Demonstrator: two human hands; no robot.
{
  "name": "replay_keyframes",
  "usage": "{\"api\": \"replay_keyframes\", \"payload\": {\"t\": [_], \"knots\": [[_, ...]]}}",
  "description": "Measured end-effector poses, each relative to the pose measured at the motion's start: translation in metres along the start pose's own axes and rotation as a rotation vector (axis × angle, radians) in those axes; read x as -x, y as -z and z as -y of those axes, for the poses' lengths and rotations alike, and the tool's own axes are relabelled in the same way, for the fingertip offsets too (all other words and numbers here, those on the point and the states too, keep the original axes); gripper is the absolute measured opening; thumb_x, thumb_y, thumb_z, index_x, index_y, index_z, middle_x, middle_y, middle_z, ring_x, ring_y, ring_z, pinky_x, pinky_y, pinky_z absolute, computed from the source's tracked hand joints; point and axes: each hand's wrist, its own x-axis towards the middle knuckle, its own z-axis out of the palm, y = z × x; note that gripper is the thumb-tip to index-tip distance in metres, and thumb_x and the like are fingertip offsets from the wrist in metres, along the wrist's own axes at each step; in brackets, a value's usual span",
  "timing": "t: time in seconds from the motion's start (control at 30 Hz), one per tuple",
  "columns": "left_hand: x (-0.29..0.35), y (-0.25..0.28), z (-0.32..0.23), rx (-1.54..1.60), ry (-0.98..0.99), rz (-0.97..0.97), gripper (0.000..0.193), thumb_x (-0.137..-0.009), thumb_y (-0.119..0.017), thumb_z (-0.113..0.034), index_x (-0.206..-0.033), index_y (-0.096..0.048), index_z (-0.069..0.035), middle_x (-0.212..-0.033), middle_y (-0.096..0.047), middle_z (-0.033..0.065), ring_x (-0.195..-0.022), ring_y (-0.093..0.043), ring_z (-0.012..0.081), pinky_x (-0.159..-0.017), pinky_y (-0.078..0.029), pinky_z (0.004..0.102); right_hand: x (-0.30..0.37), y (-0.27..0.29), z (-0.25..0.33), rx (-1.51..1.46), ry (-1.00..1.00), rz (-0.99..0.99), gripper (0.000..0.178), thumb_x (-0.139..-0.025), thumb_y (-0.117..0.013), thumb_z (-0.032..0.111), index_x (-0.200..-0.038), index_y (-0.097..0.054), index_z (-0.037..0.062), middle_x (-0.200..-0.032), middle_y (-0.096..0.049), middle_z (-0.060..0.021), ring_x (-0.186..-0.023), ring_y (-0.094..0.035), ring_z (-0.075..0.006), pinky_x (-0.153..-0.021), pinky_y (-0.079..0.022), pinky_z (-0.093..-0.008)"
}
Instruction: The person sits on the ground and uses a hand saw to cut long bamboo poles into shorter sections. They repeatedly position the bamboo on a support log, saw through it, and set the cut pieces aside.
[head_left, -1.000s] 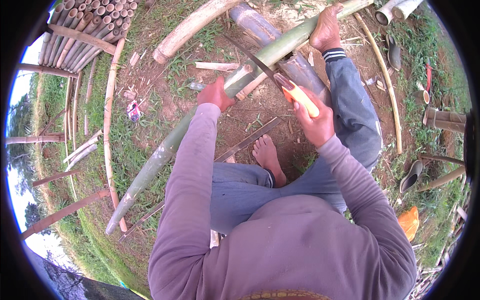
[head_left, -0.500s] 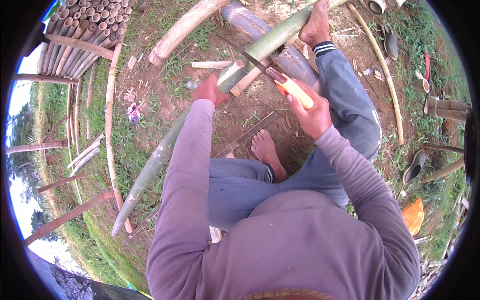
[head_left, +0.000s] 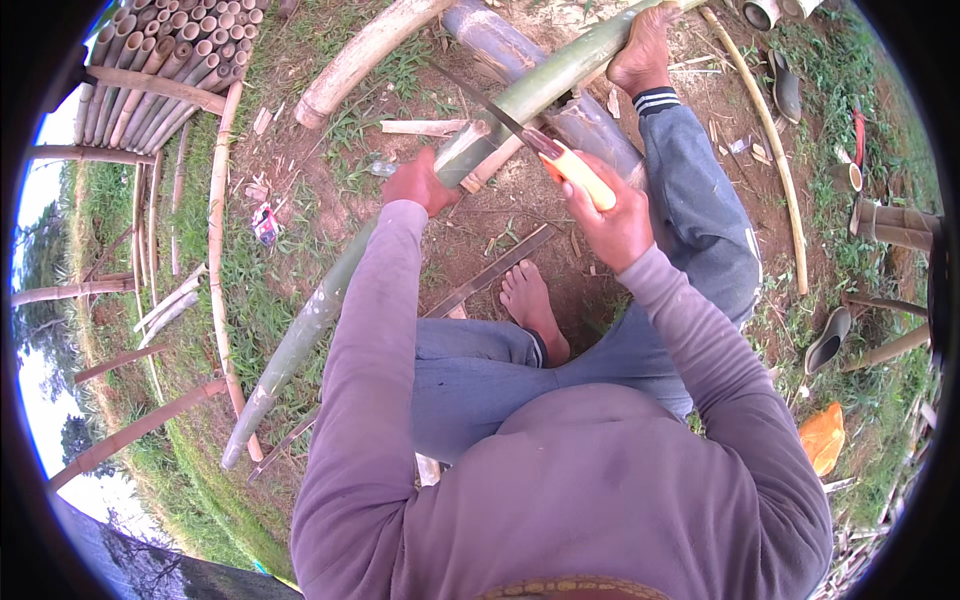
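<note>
A long green bamboo pole (head_left: 330, 300) runs slantwise from the lower left to the upper right. My left hand (head_left: 420, 183) grips it near the middle. My right hand (head_left: 612, 218) is closed on the orange handle of a long knife (head_left: 578, 172). The blade lies across the pole just past my left hand. My right foot (head_left: 640, 50) presses on the pole's far end. My bare left foot (head_left: 528, 305) rests on the dirt under it.
A stack of cut bamboo poles (head_left: 160, 70) lies at the upper left. A thick pale pole (head_left: 360, 55) and a grey one (head_left: 500, 45) lie ahead. A thin strip (head_left: 490, 272), a thin cane (head_left: 770, 150), shoes (head_left: 828, 340) and an orange bag (head_left: 825, 435) lie around.
The view has shifted so the pole, hands and feet sit higher in frame. The knife blade has stayed against the pole, and both hands have kept their grip.
</note>
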Motion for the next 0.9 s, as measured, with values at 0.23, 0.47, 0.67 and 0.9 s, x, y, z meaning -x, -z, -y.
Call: {"api": "replay_keyframes", "payload": {"t": [0.23, 0.47, 0.67, 0.9], "knots": [[-0.030, 0.001, 0.009, 0.057, -0.054, 0.083, 0.083, -0.067, -0.093, -0.041, -0.137, -0.063, -0.009, -0.123, -0.077, 0.0220, -0.115, -0.075, 0.0408, -0.101, -0.058, 0.0488, 0.068, 0.066, -0.014, 0.010, 0.088, 0.041, 0.043, -0.098, -0.073, 0.003, -0.140, -0.067, -0.0051, -0.128, -0.078, -0.0199, -0.105, -0.080, -0.0239, -0.092, -0.062, -0.0358], [-0.062, -0.004, 0.038, 0.234, -0.181, 0.217, 0.079, -0.067, -0.094, -0.040, -0.132, -0.065, -0.006, -0.124, -0.075, 0.0217, -0.112, -0.074, 0.0390, -0.100, -0.058, 0.0456, 0.030, 0.016, -0.020, -0.069, -0.018, -0.004, 0.043, -0.098, -0.078, 0.008, -0.140, -0.069, -0.0009, -0.113, -0.082, -0.0174, -0.095, -0.079, -0.0166, -0.086, -0.062, -0.0319], [-0.013, -0.020, -0.019, -0.025, -0.036, -0.236, 0.064, -0.077, -0.092, -0.033, -0.128, -0.061, -0.010, -0.117, -0.076, 0.0210, -0.112, -0.076, 0.0413, -0.097, -0.061, 0.0531, 0.031, 0.029, 0.000, -0.051, -0.083, 0.034, 0.042, -0.099, -0.077, 0.007, -0.139, -0.068, -0.0018, -0.115, -0.081, -0.0155, -0.100, -0.078, -0.0142, -0.087, -0.061, -0.0308], [-0.004, -0.011, -0.013, 0.021, -0.057, -0.205, 0.056, -0.079, -0.090, -0.025, -0.125, -0.062, -0.010, -0.111, -0.078, 0.0204, -0.104, -0.078, 0.0421, -0.092, -0.062, 0.0532, 0.081, 0.081, 0.012, -0.199, -0.088, 0.079, 0.046, -0.107, -0.072, 0.019, -0.143, -0.063, -0.0078, -0.131, -0.077, -0.0170, -0.116, -0.076, -0.0224, -0.097, -0.062, -0.0337]]}}
